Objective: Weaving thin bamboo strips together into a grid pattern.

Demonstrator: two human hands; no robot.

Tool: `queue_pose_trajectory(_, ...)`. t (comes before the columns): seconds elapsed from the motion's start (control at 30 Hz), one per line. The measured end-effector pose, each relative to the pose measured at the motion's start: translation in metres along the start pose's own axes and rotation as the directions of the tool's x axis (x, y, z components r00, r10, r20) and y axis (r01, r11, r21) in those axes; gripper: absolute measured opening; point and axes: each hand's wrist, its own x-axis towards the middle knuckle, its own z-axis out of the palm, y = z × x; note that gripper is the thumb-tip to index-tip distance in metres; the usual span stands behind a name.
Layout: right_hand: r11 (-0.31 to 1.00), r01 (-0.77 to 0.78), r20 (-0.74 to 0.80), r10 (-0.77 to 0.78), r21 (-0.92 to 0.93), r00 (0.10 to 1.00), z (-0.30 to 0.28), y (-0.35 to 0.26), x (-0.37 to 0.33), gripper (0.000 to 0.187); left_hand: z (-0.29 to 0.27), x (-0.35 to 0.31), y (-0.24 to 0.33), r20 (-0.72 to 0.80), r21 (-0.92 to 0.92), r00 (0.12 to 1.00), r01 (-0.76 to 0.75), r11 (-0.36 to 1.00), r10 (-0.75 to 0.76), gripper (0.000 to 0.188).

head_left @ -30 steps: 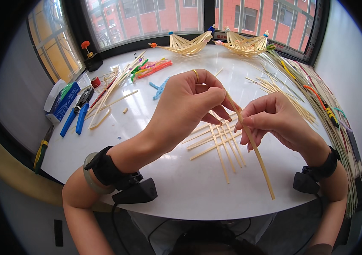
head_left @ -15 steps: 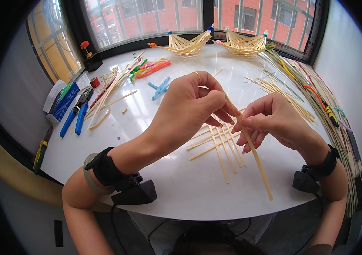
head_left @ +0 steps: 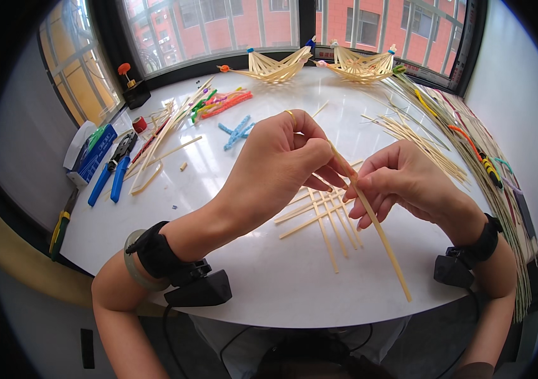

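Left hand (head_left: 285, 164) and right hand (head_left: 402, 180): fingers pinching one bamboo strip (head_left: 379, 234) | weaving it over lattice (head_left: 326, 218) beneath fingers, on desk (head_left: 269, 278) | next: careful threading, probably.

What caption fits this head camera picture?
Two hands, left hand and right hand, hold a bamboo strip above crossed strips.

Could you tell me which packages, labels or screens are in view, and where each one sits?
Blue and white package: left edge of the white table, boxy, a green patch on top, beside blue-handled pliers.
No screens or signs show.
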Motion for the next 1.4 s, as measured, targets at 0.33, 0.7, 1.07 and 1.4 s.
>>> queue_pose_trajectory(0.33,1.0,-0.001,0.021,0.001,0.021,1.0,-0.003,0.002,0.003,0.026,0.003,-0.003,0.006,-0.048,-0.026,0.999,0.002,1.0,-0.004,0.01)
queue_pose_trajectory(0.7,0.998,0.044,0.034,-0.042,-0.043,0.999,0.002,0.003,0.001,0.022,-0.003,0.001,0.002,-0.191,0.083,0.973,-0.116,0.99,0.13,0.01)
queue_pose_trajectory(1.07,0.999,0.015,-0.027,-0.016,-0.047,0.999,0.002,0.002,0.001,0.021,-0.002,0.004,-0.001,-0.205,-0.004,0.969,-0.141,0.99,0.137,0.012)
queue_pose_trajectory(1.4,0.991,0.125,-0.093,-0.119,0.055,0.988,0.009,0.003,0.001,0.021,0.0,0.002,-0.009,-0.067,-0.041,0.997,-0.042,0.998,0.039,0.011)
